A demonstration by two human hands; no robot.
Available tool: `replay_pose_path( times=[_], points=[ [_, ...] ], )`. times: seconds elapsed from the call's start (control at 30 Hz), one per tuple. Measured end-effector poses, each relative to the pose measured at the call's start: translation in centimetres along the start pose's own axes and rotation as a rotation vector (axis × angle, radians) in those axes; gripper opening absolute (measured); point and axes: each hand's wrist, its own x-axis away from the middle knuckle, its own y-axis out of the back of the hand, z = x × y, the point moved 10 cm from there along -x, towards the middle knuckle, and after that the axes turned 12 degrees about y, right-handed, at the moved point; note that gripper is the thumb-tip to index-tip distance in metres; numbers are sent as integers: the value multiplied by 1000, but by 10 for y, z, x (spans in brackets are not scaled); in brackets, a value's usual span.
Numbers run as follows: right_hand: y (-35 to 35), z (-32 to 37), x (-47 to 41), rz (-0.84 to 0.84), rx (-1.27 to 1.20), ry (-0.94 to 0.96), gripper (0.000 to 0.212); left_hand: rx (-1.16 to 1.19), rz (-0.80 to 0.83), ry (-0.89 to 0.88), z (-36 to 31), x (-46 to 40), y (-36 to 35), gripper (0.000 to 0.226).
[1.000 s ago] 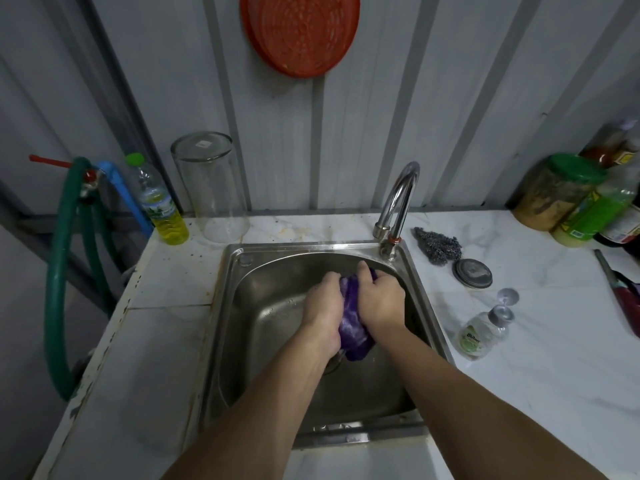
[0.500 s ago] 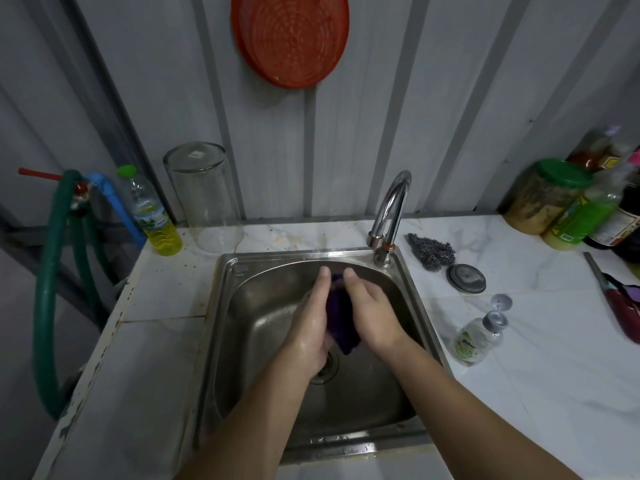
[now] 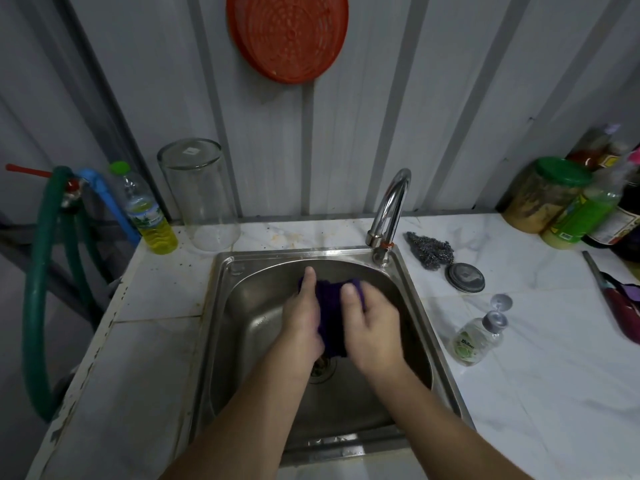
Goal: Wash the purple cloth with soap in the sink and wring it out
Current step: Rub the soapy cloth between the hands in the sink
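The cloth (image 3: 332,306) now lies flatter between both hands (image 3: 301,317) (image 3: 372,327), fingers clasping it over the sink (image 3: 242,341), so scrubbing continues.

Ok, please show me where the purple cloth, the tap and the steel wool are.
purple cloth (image 3: 331,306): head view, on the dark middle fold between the hands.
tap (image 3: 389,202): head view, on the curved chrome spout.
steel wool (image 3: 432,251): head view, on the middle of the grey wad.
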Motion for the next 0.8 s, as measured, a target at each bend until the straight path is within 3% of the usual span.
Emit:
replay_pose_path(
  times=[0.03, 0.1, 0.23, 0.33, 0.43, 0.5, 0.7, 0.8],
  points=[
    [-10, 17, 6, 43, 45, 122, 35, -7, 32, 13, 1, -4, -3, 50],
    [-25, 25, 11, 77, 84, 188, 43, -8, 122, 30, 1, -2, -15, 52],
    [-8, -39, -18, -37, 186, -272, 49, 5, 73, 111, 15, 3, -24, 37],
    [3, -68, -23, -17, 217, -382, 51, 40, 0, 70, 11, 1, -23, 30],
    [-12, -20, -14, 0, 192, -70, 48, 96, -82, 32, 3, -8, -5, 44],
    [-29, 12, 0, 37, 175, 121, 45, 128, -37, 18, 1, -7, -4, 59],
    [-2, -80, -14, 62, 244, -404, 47, 40, -39, 149, 22, 11, -21, 35],
    [1, -59, -10, 15, 244, -307, 46, 77, -89, 123, 15, 10, -15, 39]
  ],
)
